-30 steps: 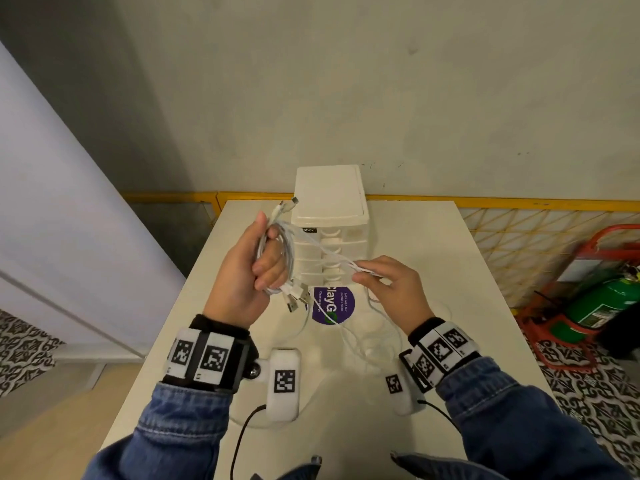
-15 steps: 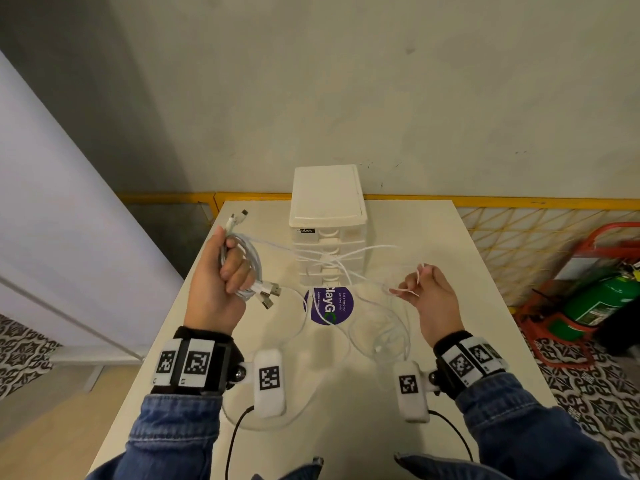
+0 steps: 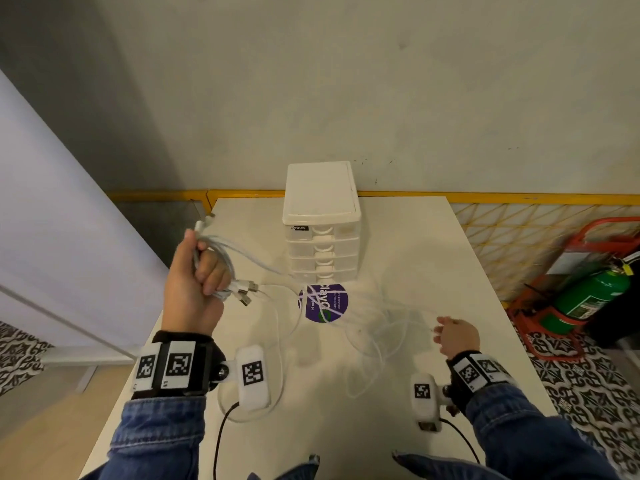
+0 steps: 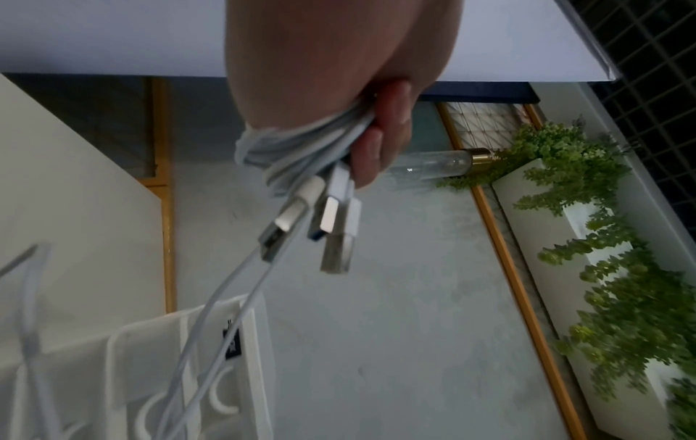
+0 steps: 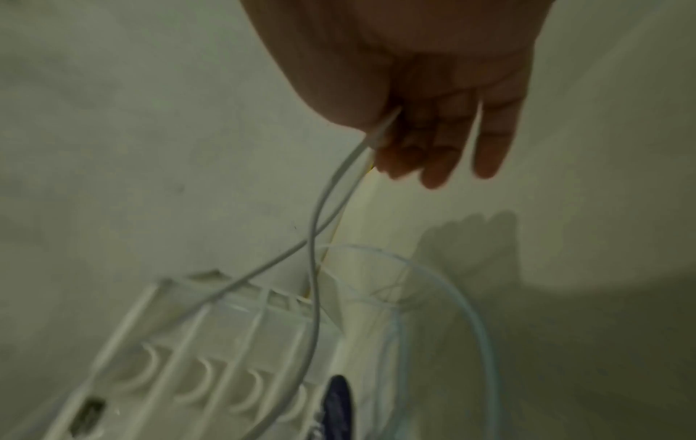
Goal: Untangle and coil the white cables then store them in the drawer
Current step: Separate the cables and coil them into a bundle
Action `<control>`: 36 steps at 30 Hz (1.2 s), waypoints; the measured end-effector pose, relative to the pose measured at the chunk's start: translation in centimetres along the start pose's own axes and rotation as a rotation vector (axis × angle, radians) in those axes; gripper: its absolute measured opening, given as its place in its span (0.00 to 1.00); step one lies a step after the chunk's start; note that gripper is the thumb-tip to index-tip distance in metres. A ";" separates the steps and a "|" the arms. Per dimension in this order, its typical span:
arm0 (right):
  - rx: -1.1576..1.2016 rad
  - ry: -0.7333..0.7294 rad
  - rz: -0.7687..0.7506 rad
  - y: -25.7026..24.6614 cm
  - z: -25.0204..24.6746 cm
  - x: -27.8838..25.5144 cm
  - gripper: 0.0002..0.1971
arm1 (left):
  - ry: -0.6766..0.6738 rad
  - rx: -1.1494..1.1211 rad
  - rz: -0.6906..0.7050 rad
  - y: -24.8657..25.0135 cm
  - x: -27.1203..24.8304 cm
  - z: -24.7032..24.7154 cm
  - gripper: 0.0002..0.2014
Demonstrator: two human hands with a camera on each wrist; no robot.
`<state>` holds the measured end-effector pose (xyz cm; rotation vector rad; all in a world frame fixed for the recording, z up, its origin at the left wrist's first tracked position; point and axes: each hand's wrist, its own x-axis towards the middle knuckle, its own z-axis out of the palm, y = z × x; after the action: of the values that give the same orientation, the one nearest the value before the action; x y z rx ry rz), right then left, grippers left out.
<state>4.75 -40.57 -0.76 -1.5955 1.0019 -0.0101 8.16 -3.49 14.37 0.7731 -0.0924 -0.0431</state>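
My left hand (image 3: 204, 271) is raised over the table's left side and grips a coiled bundle of white cables (image 3: 221, 258). Several USB plugs (image 3: 246, 293) stick out below its fingers. In the left wrist view the fingers (image 4: 376, 143) curl round the bundle (image 4: 301, 148), and the plugs (image 4: 331, 232) hang free. My right hand (image 3: 446, 330) is low at the right and pinches a thin white strand (image 5: 312, 238) between thumb and fingers (image 5: 425, 148). Loose loops (image 3: 377, 341) lie on the table between my hands. The white drawer unit (image 3: 322, 216) has all its drawers closed.
A round purple sticker (image 3: 325, 303) lies on the white table (image 3: 433, 258) in front of the drawer unit. Beyond the table's right edge stand a green fire extinguisher (image 3: 588, 296) in a red frame and a yellow mesh fence (image 3: 502, 230). A wall is behind.
My hands have drawn apart. The left moved out to the left with the bundle. The right went right and down toward me, pulling the strand out across the table.
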 end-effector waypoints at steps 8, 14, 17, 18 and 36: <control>-0.440 -0.362 -0.887 -4.3 4.2 -6.2 0.25 | -0.260 0.135 -0.264 -2.9 -0.7 4.3 0.16; -0.848 -0.851 -0.761 -2.9 8.1 -8.6 0.27 | -0.263 0.162 -0.267 -2.5 -0.5 4.8 0.15; -0.734 -0.726 -0.833 -2.3 7.9 -7.9 0.12 | -0.237 0.176 -0.247 -2.1 -0.5 4.1 0.15; -0.661 -0.636 -0.822 -2.4 7.5 -7.3 0.10 | -0.223 0.190 -0.237 -1.8 -0.5 3.7 0.16; -0.225 -0.668 -0.838 -7.7 6.2 -9.6 0.43 | -0.248 0.632 -0.353 -4.3 -0.8 6.4 0.17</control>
<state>6.38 -30.41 8.40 -1.9306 -0.2167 0.0598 6.67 -10.98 15.84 1.4080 -0.2099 -0.4634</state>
